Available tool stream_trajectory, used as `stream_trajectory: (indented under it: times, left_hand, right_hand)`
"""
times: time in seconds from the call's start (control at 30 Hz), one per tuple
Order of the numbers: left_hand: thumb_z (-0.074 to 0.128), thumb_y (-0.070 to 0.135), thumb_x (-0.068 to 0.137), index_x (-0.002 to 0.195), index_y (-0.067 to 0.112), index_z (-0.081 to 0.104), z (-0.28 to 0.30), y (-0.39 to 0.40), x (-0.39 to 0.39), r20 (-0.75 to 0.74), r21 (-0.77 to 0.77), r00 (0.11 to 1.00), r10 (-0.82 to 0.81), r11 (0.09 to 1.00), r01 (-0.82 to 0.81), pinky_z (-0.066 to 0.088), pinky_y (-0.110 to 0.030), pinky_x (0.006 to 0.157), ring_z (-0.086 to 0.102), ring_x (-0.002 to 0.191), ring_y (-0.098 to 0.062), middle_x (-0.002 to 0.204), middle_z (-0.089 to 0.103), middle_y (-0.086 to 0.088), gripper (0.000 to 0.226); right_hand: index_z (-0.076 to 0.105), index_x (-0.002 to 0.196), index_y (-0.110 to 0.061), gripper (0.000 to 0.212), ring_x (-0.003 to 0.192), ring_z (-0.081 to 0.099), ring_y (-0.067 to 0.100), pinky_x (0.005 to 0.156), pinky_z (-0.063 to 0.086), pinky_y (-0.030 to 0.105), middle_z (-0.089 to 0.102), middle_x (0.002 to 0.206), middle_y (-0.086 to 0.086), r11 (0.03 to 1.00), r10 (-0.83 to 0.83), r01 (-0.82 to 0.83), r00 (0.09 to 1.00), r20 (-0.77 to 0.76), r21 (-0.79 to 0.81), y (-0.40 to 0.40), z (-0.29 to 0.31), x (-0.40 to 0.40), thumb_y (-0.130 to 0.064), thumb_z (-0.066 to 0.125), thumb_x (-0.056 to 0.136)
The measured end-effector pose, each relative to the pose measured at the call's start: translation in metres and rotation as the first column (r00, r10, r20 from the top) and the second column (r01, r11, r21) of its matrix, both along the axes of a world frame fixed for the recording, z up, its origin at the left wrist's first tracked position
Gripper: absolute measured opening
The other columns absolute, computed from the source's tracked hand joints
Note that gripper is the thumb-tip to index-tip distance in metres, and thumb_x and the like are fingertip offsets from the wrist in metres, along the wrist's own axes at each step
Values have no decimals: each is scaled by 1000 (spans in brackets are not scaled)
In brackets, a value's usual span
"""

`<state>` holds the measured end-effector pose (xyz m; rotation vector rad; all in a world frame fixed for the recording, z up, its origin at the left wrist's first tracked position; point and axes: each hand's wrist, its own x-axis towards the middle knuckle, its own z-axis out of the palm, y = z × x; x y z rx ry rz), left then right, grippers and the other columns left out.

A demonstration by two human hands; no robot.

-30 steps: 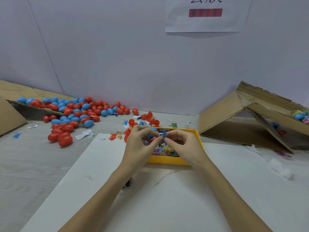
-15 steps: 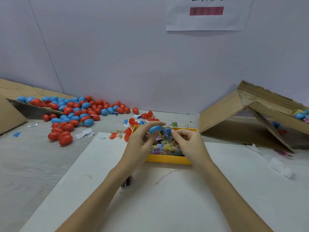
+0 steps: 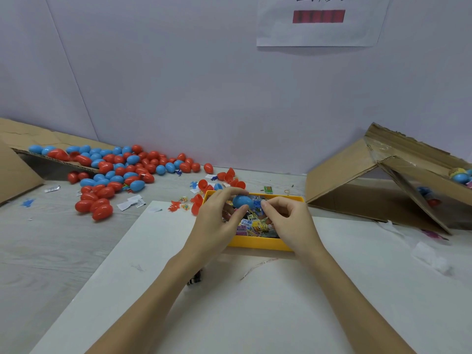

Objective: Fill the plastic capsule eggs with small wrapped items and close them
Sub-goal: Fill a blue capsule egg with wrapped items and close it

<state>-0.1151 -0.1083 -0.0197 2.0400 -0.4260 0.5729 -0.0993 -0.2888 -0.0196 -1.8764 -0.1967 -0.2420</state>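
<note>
1. Blue egg is pinched by left hand, held above yellow tray.
2. Right hand: fingers curled; contents can't be told.
3. Step judged: filling/closing.
4. Next: halves to be aligned, pressed together.

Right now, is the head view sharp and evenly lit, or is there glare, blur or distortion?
Head view: soft, even light, faint shadows, no glare; wide-angle bending at the edges; the left hand gripping the blue egg looks sharp, while the tray's wrappers are too small to read.
</note>
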Motion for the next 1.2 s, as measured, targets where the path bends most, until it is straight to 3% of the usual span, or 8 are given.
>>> stream_trajectory:
  times: [0.37,0.8,1.0,1.2]
  left_hand:
    - [66,22,97,128,23,63,-3,1,2,3,18,999,35,999,-35,50,-10,77,60,97,0,111,63,16,31]
    - [68,23,96,128,19,65,1,0,-2,-11,18,997,70,997,-70,48,-7,73,61,88,3,105,66,11,32]
    - [70,26,95,125,20,66,1,-1,-3,-27,6,995,91,996,-91,48,-5,71,61,88,5,104,67,10,31]
    - [72,25,92,127,22,66,2,0,-3,-71,-26,996,46,999,-48,51,-7,72,62,92,8,103,68,14,35]
  right_hand:
    - [74,96,-9,21,90,70,27,84,59,42,74,89,8,999,24,-23,1000,15,-35,3,1,0,-22,59,104]
    - [73,95,-9,23,82,71,21,76,58,33,74,88,7,999,17,-18,1000,-9,-36,3,0,2,-21,57,105]
    - [73,104,-10,21,83,72,14,75,61,27,74,92,3,1000,7,-7,1000,-1,-25,4,1,0,-24,57,105]
    - [74,105,-14,23,87,72,16,81,62,35,75,90,-1,997,33,-34,999,-3,-63,6,2,-3,-30,58,104]
